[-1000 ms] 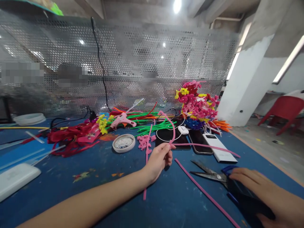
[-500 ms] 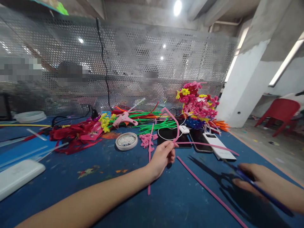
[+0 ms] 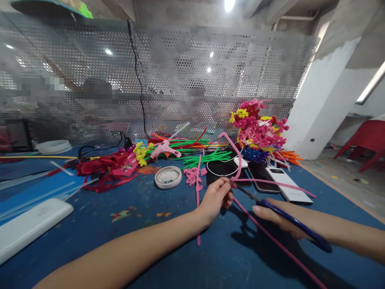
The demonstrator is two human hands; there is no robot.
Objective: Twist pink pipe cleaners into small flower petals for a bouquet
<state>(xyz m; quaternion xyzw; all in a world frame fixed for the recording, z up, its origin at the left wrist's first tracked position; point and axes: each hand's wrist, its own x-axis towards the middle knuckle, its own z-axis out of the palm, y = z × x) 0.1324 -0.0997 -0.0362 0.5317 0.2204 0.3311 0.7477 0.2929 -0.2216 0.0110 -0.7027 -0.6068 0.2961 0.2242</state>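
Observation:
Between the fingertips of my left hand (image 3: 217,200) is a pink pipe cleaner (image 3: 238,151), bent into a curve above the hand with one length running off to the right. My right hand (image 3: 278,214) grips blue-handled scissors (image 3: 296,224), and their blades reach the pipe cleaner at my left fingertips. Whether the blades are closed on it I cannot tell. Another pink pipe cleaner (image 3: 278,241) lies slanting on the table below, and a straight one (image 3: 197,188) passes behind my left wrist.
A round dish of white beads (image 3: 168,177) stands beside short pink pieces (image 3: 192,176). Behind are a pink glue gun (image 3: 165,150), green pipe cleaners (image 3: 207,158) and a fuzzy flower bunch (image 3: 261,128). Phones (image 3: 263,177) lie to the right, red ribbons (image 3: 105,166) to the left.
My right hand has brought the scissors leftward and up, so the blades now meet the pipe cleaner at my left fingers. The whole view has shifted slightly.

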